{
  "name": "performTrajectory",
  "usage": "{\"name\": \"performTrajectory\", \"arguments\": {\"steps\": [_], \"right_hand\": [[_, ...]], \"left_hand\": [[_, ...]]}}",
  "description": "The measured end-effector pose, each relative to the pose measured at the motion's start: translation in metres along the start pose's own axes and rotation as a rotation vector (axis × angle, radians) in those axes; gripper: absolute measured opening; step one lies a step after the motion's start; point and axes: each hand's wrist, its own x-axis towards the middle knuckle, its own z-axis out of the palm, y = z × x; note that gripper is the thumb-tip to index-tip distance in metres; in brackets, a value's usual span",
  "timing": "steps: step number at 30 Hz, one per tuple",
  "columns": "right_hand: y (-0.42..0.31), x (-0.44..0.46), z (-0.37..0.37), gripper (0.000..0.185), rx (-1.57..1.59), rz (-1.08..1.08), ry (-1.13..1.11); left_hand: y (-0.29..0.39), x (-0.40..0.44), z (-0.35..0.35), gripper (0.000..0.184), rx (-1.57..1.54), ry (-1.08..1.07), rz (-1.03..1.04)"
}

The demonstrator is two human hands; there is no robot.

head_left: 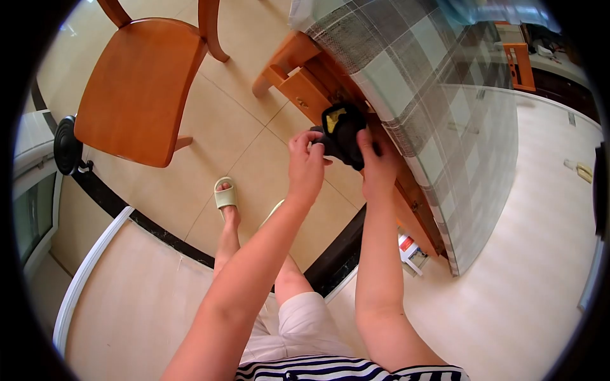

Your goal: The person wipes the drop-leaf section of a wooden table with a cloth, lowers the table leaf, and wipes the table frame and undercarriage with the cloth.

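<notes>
Between my hands is a soft black item [349, 138] with a yellow patch showing in its upper opening; its exact kind cannot be made out. My left hand [306, 166] pinches a dark grey-black part of it on the left side. On the other side my right hand [379, 166] grips it, thumb lying along the top and the other fingers mostly hidden. The item is held up in front of a wooden table's drawer [304, 95], which has a small metal knob.
A plaid tablecloth [406, 89] under a clear cover hangs over the table side at right. A wooden chair [143, 89] stands at upper left. A black round object [65, 146] is left of it. Below the table lies a white-and-red item [408, 246]. My slippered foot [225, 193] rests on the tiles.
</notes>
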Motion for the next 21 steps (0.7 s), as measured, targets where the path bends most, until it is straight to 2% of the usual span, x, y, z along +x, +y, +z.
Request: {"name": "performTrajectory", "arguments": {"steps": [2,3,5,6,8,9,10,13,15,17,18,20,21], "right_hand": [[0.001,0.003,-0.01,0.031,-0.193,0.144,-0.287],[-0.005,0.0,-0.011,0.031,-0.191,0.146,-0.285],[-0.023,-0.008,-0.014,0.034,-0.107,0.217,-0.235],[-0.024,-0.009,-0.012,0.034,-0.105,0.219,-0.232],[-0.025,-0.01,-0.008,0.043,0.169,0.359,0.107],[-0.02,-0.009,-0.01,0.043,0.17,0.36,0.109],[-0.011,-0.006,-0.015,0.045,0.299,0.37,0.115],[0.005,-0.003,-0.014,0.049,0.505,0.389,0.084],[-0.004,-0.003,-0.001,0.052,0.581,0.392,0.049],[-0.024,-0.004,0.016,0.044,0.014,0.269,-0.127],[-0.018,0.003,0.018,0.044,0.012,0.272,-0.128],[-0.011,0.018,0.027,0.051,-0.736,-0.307,-0.128],[-0.018,0.02,0.029,0.059,-0.75,-0.081,-0.214]], "left_hand": [[0.002,0.004,0.0,0.029,-0.21,0.046,-0.204],[0.004,0.003,0.001,0.029,-0.207,0.045,-0.205],[0.004,0.001,0.004,0.037,0.309,0.023,0.036],[0.0,0.004,0.004,0.037,0.311,0.02,0.035],[-0.005,0.011,0.002,0.043,0.238,-0.094,-0.047],[-0.002,0.01,0.001,0.039,0.015,-0.124,-0.121],[-0.001,0.01,0.0,0.039,0.016,-0.125,-0.122],[-0.006,0.01,-0.004,0.031,-0.413,-0.003,-0.232],[0.002,0.005,-0.004,0.031,-0.472,0.005,-0.274],[0.007,0.003,-0.001,0.03,-0.53,0.015,-0.321],[0.007,0.003,0.001,0.031,-0.508,-0.011,-0.293],[0.006,0.006,0.002,0.031,-0.487,-0.034,-0.267],[0.005,0.01,0.002,0.032,-0.421,-0.036,-0.229]]}}
